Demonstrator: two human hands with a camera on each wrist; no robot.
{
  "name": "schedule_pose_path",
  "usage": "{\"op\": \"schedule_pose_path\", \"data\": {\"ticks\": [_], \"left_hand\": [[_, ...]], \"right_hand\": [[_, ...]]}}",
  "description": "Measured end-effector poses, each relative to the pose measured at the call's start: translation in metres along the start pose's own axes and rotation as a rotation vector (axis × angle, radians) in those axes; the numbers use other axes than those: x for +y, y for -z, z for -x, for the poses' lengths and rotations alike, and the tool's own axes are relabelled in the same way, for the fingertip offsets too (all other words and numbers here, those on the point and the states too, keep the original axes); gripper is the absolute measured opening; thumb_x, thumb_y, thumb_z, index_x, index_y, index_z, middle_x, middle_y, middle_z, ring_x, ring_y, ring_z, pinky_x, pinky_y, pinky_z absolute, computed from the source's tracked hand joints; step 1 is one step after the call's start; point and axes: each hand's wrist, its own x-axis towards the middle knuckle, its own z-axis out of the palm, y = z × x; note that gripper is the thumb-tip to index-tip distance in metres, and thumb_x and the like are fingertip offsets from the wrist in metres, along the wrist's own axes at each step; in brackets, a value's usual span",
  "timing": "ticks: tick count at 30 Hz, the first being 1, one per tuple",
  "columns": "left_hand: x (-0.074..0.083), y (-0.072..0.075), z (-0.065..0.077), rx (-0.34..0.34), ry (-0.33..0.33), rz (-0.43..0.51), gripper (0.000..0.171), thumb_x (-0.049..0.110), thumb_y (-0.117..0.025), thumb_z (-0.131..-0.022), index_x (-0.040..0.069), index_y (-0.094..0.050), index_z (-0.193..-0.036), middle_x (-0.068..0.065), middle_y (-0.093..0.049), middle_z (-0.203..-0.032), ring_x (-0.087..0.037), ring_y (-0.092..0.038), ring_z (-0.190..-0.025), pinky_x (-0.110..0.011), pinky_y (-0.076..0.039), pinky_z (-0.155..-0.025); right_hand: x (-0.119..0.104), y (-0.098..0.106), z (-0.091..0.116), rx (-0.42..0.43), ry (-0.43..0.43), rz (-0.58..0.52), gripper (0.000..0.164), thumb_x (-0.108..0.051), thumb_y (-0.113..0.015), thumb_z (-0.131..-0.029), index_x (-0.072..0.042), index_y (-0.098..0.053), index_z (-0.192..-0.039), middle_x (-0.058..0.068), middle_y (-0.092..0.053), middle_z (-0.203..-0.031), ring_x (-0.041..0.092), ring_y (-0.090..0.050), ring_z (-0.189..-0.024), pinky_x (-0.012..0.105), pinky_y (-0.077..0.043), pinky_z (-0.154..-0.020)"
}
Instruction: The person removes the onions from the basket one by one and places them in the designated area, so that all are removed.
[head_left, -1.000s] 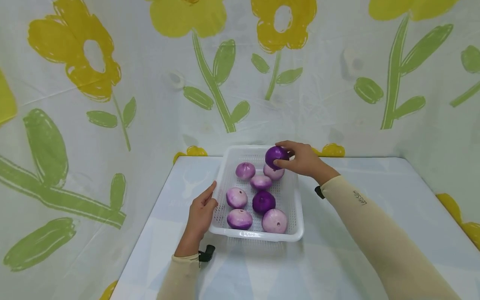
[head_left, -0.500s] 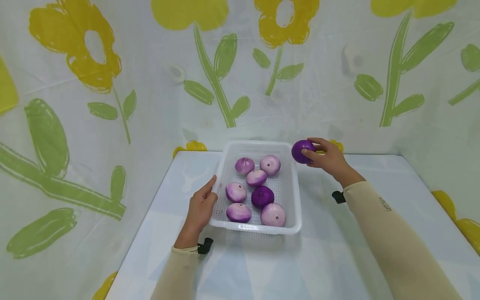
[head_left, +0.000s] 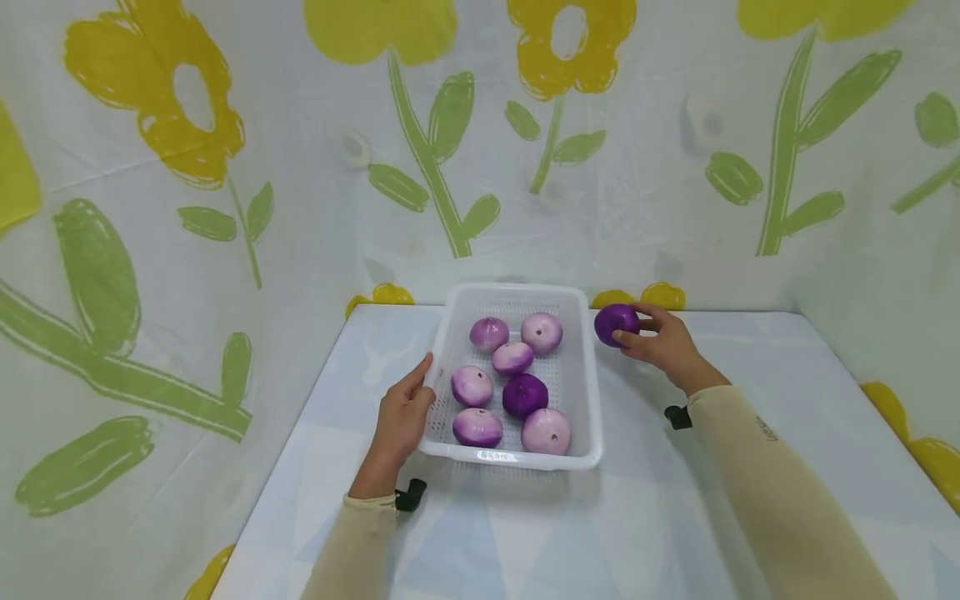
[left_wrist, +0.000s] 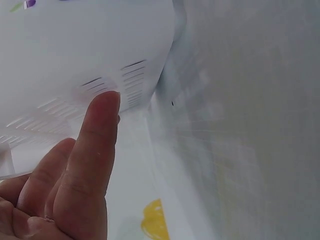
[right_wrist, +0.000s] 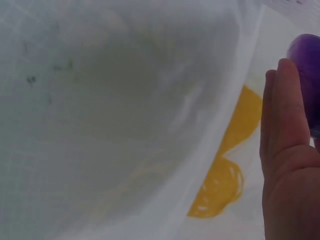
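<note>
A white perforated basket (head_left: 594,400) holds several red onions, mostly pale pink and purple, with one dark purple onion (head_left: 525,396) among them. Just past the basket's far right side, my right hand (head_left: 669,348) pinches another dark purple onion (head_left: 617,325) between thumb and fingers. In the right wrist view this onion (right_wrist: 306,80) is partly cut off by the frame edge. My left hand (head_left: 401,421) rests against the basket's left side, its index finger extended along the wall. The left wrist view shows that straight finger (left_wrist: 92,150) beside the slotted basket wall (left_wrist: 110,45).
The basket stands on a pale patterned table (head_left: 480,533). A white cloth (head_left: 645,225) with yellow flowers and green leaves hangs behind the table and along its sides.
My right hand has lifted the dark purple onion from above the basket's far right corner, carried it right past the rim and then lowered it. The left hand keeps its place.
</note>
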Motion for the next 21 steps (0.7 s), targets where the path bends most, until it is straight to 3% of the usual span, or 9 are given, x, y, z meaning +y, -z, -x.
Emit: {"op": "schedule_pose_path", "data": {"ticks": [12, 21], "left_hand": [[0.002, 0.000, 0.003, 0.004, 0.000, 0.010, 0.059, 0.017, -0.050, -0.100, 0.026, -0.051, -0.158, -0.001, -0.053, -0.156, -0.024, -0.057, -0.135, -0.054, -0.047, -0.108], [0.004, 0.000, 0.004, 0.001, 0.011, 0.008, 0.059, 0.017, -0.050, -0.101, 0.028, -0.051, -0.158, 0.000, -0.053, -0.156, -0.024, -0.058, -0.133, -0.054, -0.048, -0.107]], "right_hand": [[0.020, -0.004, -0.001, -0.031, -0.109, 0.008, 0.094, -0.034, -0.087, -0.089, -0.006, -0.034, -0.161, 0.030, -0.046, -0.156, 0.037, -0.067, -0.122, 0.033, -0.058, -0.090], [0.028, -0.004, 0.003, -0.101, -0.072, 0.060, 0.090, -0.035, -0.083, -0.092, -0.007, -0.037, -0.164, 0.030, -0.047, -0.154, 0.034, -0.069, -0.119, 0.033, -0.058, -0.091]]}}
